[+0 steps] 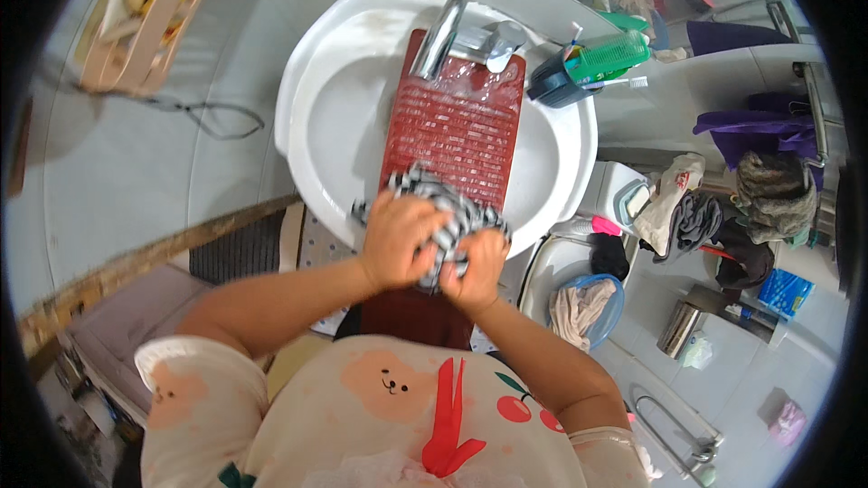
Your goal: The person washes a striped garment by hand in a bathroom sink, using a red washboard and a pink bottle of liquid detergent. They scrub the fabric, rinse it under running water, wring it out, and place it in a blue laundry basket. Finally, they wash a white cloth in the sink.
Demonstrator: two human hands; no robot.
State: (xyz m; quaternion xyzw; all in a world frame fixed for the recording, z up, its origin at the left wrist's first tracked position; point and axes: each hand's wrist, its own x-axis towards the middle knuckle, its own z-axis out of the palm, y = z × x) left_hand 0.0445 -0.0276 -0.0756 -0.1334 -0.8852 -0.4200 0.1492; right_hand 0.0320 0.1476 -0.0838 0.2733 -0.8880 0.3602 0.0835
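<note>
A reddish-brown ridged washboard (454,129) leans across a white washbasin (346,115), its far end under the chrome tap (441,37) and its near end against my front. Its upper part looks wet. On its lower half lies a bunched black-and-white patterned cloth (451,207). My left hand (403,237) grips the cloth from the left, fingers curled over it. From the right, my right hand (478,268) holds the same cloth close by. Parts of the cloth are hidden under both hands.
A dark cup (556,85) with toothbrushes and a green comb (610,54) stands on the basin's right rim. Lower right, a blue basin (614,312) holds pale cloth. A soap dish (630,200) sits right of the washbasin. Upper left hangs a beige rack (142,61).
</note>
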